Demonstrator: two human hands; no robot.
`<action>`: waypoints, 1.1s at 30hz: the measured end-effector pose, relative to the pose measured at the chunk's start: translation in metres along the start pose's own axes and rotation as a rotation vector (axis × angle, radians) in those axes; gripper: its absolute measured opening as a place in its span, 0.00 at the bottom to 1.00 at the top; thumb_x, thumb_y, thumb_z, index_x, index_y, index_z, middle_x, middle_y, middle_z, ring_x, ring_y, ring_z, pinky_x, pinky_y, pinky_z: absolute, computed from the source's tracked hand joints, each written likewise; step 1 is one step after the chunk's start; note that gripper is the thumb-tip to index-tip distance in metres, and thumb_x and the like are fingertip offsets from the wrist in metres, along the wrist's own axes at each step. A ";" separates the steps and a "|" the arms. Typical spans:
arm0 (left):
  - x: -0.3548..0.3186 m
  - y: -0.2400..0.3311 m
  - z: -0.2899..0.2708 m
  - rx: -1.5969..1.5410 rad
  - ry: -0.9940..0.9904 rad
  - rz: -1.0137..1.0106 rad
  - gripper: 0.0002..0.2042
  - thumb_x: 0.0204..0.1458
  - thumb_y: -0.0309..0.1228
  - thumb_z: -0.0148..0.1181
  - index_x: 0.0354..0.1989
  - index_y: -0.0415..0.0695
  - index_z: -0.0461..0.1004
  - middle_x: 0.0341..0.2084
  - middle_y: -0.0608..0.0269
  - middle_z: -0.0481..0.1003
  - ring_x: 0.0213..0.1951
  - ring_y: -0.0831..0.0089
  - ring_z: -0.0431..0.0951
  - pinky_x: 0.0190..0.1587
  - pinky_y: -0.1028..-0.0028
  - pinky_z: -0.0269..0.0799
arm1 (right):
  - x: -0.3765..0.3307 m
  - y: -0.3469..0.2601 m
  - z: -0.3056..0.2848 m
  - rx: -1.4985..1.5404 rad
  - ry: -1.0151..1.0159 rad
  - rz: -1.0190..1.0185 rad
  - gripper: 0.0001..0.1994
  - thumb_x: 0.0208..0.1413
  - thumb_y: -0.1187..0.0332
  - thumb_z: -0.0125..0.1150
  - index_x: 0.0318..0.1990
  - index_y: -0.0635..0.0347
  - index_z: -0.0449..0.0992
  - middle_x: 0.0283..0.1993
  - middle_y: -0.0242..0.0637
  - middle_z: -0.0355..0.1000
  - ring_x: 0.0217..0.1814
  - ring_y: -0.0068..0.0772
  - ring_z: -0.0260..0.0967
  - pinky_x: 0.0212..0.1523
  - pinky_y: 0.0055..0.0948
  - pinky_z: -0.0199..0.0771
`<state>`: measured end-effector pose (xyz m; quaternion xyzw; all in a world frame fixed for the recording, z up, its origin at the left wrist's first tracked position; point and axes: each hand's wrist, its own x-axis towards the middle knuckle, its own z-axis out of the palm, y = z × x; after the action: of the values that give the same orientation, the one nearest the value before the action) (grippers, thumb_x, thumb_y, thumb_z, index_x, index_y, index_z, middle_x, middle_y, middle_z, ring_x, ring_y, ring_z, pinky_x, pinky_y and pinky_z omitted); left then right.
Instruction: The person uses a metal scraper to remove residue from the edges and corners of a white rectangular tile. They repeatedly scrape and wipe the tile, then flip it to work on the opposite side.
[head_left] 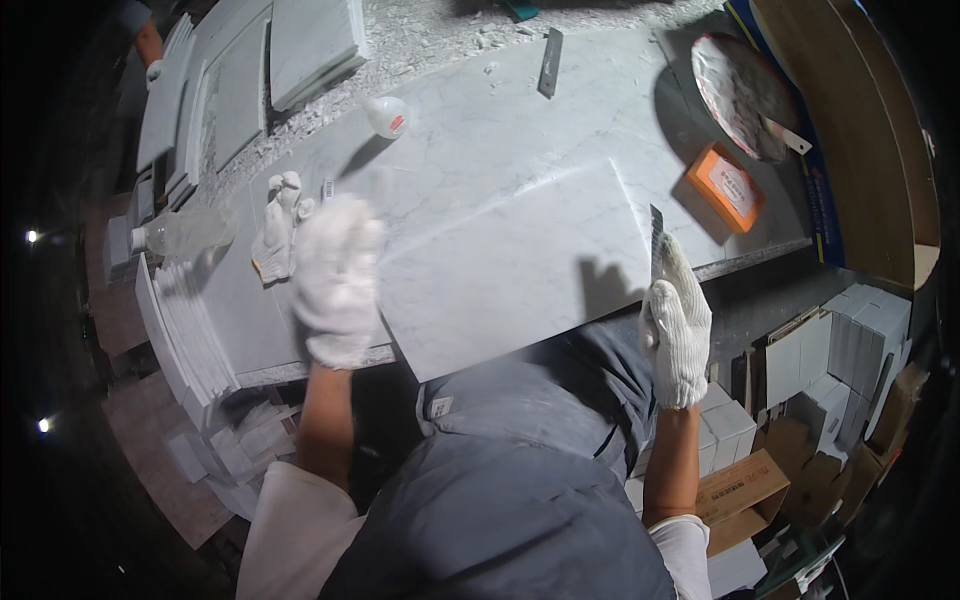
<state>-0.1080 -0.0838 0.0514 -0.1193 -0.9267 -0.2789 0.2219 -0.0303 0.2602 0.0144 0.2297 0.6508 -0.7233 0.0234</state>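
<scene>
Grey cloth workwear is seen nearest. From left, the blurred white-gloved left hand is held raised, its fingers' spacing impossible to tell; the rectangular white marble-patterned slab is laid overhanging the pale stone worktop, perhaps for reach. A narrow dark metal-looking strip is clamped by the white-gloved right hand's fingers, apparently for control.

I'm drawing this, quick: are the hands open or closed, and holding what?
Left hand: blurred, cannot tell.
Right hand: closed, holding a grey strip.
</scene>
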 end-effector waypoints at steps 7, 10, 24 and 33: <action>0.022 0.056 0.121 0.105 -0.121 0.422 0.13 0.57 0.37 0.66 0.50 0.56 0.81 0.47 0.68 0.78 0.53 0.61 0.76 0.59 0.60 0.71 | 0.002 -0.011 0.018 0.101 -0.065 0.053 0.30 0.70 0.63 0.59 0.75 0.66 0.62 0.28 0.21 0.64 0.20 0.10 0.55 0.20 0.14 0.55; 0.038 0.067 0.135 0.212 -0.216 0.573 0.09 0.55 0.36 0.64 0.44 0.60 0.82 0.37 0.69 0.76 0.43 0.63 0.76 0.48 0.62 0.76 | 0.003 -0.016 0.021 0.100 -0.074 0.086 0.30 0.70 0.64 0.57 0.76 0.66 0.62 0.27 0.21 0.64 0.20 0.11 0.56 0.19 0.15 0.56; 0.076 0.083 0.133 0.065 -0.290 0.726 0.02 0.48 0.36 0.67 0.28 0.55 0.81 0.21 0.67 0.74 0.27 0.64 0.76 0.21 0.62 0.69 | 0.005 -0.021 0.019 0.272 -0.060 0.223 0.28 0.67 0.73 0.55 0.75 0.57 0.65 0.42 0.29 0.74 0.21 0.13 0.64 0.20 0.14 0.67; 0.067 0.079 0.121 0.123 -0.265 0.710 0.02 0.44 0.34 0.67 0.27 0.57 0.80 0.19 0.68 0.68 0.24 0.66 0.72 0.20 0.65 0.67 | 0.002 -0.017 0.018 0.177 -0.036 0.175 0.29 0.72 0.64 0.55 0.76 0.64 0.61 0.26 0.20 0.61 0.19 0.11 0.55 0.18 0.14 0.57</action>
<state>-0.1812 0.0562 0.0294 -0.4542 -0.8634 -0.1110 0.1896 -0.0434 0.2460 0.0306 0.2737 0.5613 -0.7772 0.0779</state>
